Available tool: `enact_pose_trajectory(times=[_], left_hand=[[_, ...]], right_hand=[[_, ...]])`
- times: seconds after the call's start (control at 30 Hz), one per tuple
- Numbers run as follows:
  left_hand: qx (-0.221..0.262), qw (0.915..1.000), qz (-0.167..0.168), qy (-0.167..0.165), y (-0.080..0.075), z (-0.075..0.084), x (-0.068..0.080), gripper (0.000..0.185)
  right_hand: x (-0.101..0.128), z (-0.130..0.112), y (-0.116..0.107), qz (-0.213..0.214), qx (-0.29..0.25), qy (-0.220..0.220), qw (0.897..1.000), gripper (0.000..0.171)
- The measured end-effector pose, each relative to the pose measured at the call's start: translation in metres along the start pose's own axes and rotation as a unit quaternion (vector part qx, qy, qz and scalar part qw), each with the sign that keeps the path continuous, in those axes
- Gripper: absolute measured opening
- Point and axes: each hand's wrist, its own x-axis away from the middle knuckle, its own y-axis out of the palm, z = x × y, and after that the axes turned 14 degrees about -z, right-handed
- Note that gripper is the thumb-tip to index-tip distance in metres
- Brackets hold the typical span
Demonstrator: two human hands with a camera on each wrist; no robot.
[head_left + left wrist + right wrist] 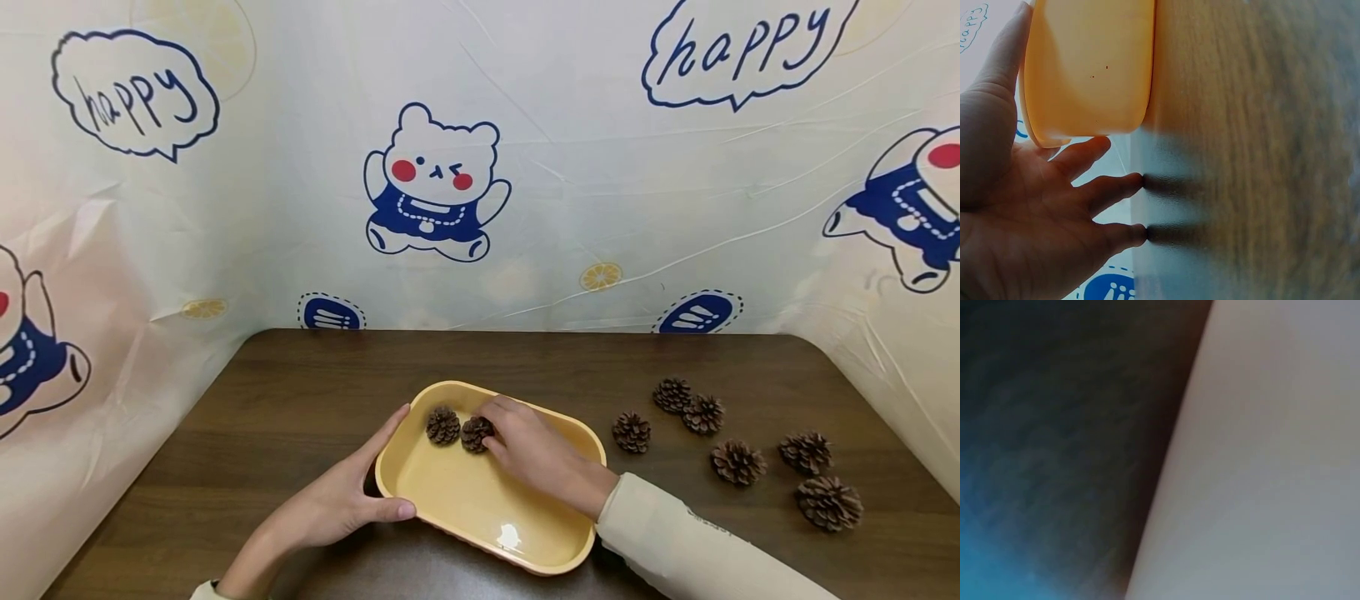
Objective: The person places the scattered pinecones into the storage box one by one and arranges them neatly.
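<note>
A yellow rectangular tray (480, 500) sits at an angle on the table in the head view. Inside its far left part, my right hand (528, 446) pinches a brown pine cone (476, 435) between thumb and fingers. Just left of that cone, another pine cone (442, 426) lies on the tray's floor. My left hand (330, 500) rests spread against the tray's left end, thumb at the near corner and index finger along the side. The left wrist view shows the left hand's fingers (1113, 187) fairly straight, two fingertips down on the table.
Right of the tray, several loose pine cones (738, 462) are scattered on the dark wooden table (315, 392). A printed cloth (555, 200) hangs behind and at both sides. A blurred pale surface fills much of the right wrist view.
</note>
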Motion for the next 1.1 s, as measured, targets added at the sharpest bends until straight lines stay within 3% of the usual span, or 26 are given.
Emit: enact_pose_trajectory(times=[0.37,0.63,1.1], left_hand=[[0.008,1.0000,-0.002,0.000,0.000,0.000,-0.001,0.113],[0.011,0.9999,-0.004,0.000,-0.001,-0.001,-0.001,0.113],[0.011,0.9999,-0.007,-0.003,-0.002,0.000,-0.002,0.114]], right_hand=[[0.003,0.000,-0.006,0.012,-0.036,-0.002,0.999,0.029],[0.014,0.004,-0.016,0.034,-0.016,-0.030,0.999,0.028],[0.037,0.013,-0.032,0.063,-0.014,-0.016,0.998,0.028]])
